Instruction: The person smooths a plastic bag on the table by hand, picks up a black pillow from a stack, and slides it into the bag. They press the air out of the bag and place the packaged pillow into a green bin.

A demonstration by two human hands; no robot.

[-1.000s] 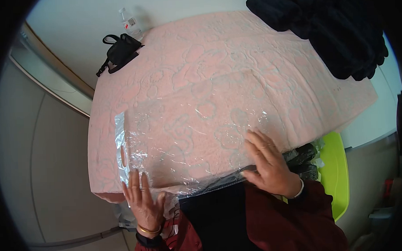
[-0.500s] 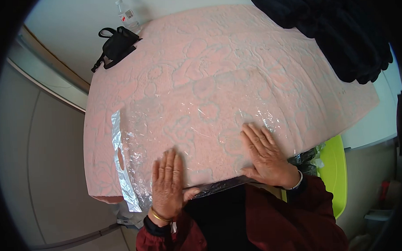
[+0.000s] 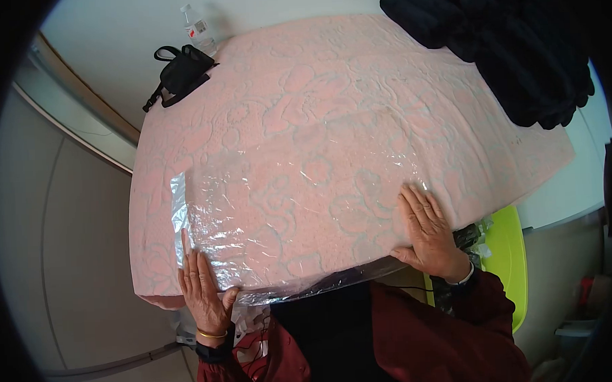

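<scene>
A large clear plastic bag [image 3: 307, 211] lies flat over the pink floral cloth [image 3: 262, 91], its near edge hanging over the front of the table. A shiny silver strip [image 3: 179, 205] runs along the bag's left end. My left hand [image 3: 205, 295] rests on the lower left corner of the bag, over the silver strip, fingers stretched out. Towards the bag's right end, my right hand [image 3: 429, 234] lies palm down on the film with its fingers extended. Neither hand grips anything.
At the back left are a black pouch [image 3: 182, 73] with a strap and a clear bottle [image 3: 198, 32]. Dark fluffy fabric [image 3: 510, 49] covers the back right corner. A lime-green bin [image 3: 511, 271] holding crumpled plastic stands below the table's right edge.
My hands have slid apart across the film, the left one leftward and down to the silver strip, the right one a little to the right. The bag looks smoother between them.
</scene>
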